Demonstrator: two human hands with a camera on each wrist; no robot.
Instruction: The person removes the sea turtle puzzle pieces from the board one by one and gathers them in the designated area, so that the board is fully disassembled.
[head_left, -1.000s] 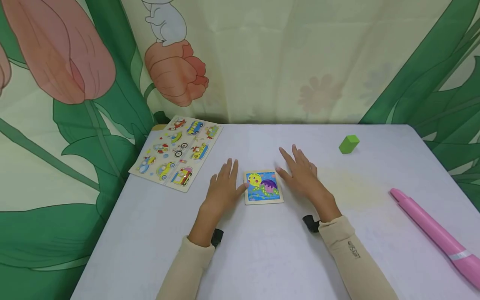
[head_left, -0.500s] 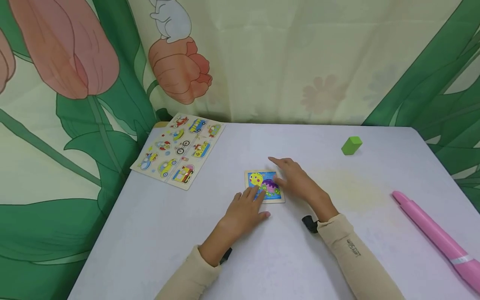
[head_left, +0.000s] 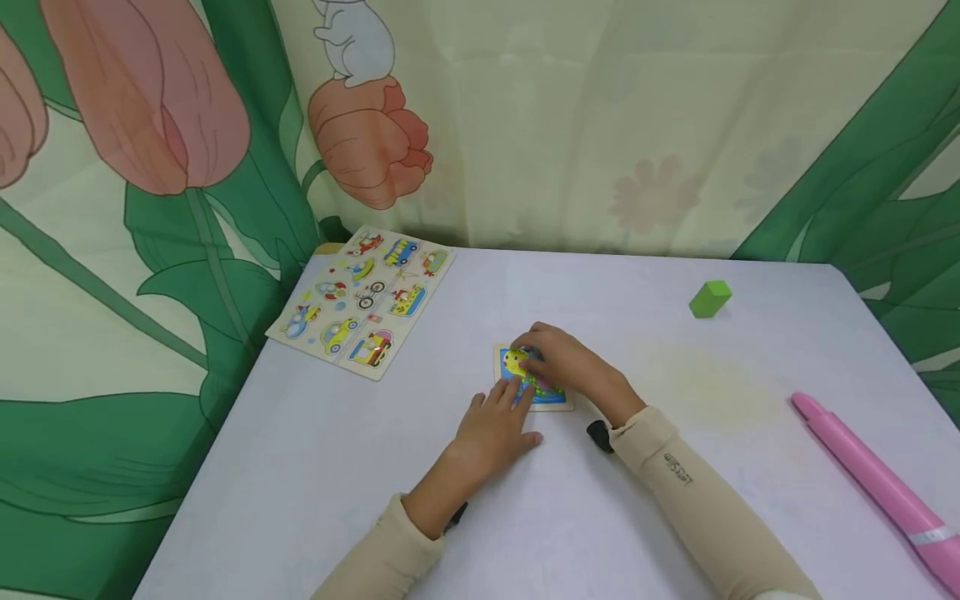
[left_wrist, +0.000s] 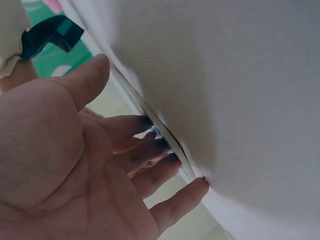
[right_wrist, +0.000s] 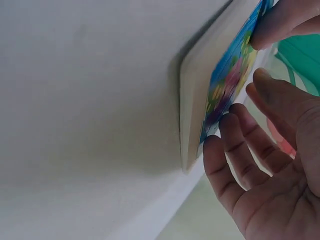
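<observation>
A small square turtle puzzle (head_left: 553, 398) in a pale wooden frame lies flat on the white table, partly covered by both hands. My left hand (head_left: 489, 435) rests its outstretched fingertips on the puzzle's near left part, thumb held apart over the table. From the far right, my right hand (head_left: 564, 360) reaches over the picture with bent fingers. In the right wrist view, several of its fingertips touch the puzzle's picture (right_wrist: 232, 80), and no piece shows lifted between them. The left wrist view shows the puzzle's thin edge (left_wrist: 172, 142) at the left fingertips.
A larger vehicle puzzle board (head_left: 363, 302) lies at the table's back left corner. A green block (head_left: 709, 299) stands at the back right. A long pink pen-shaped object (head_left: 873, 475) lies along the right side. A printed curtain (head_left: 540, 125) hangs behind the table.
My left hand has moved right and nearer, from beside the puzzle onto its near part. My right hand has moved left over the picture, its fingers bending. The puzzle stays about where it was.
</observation>
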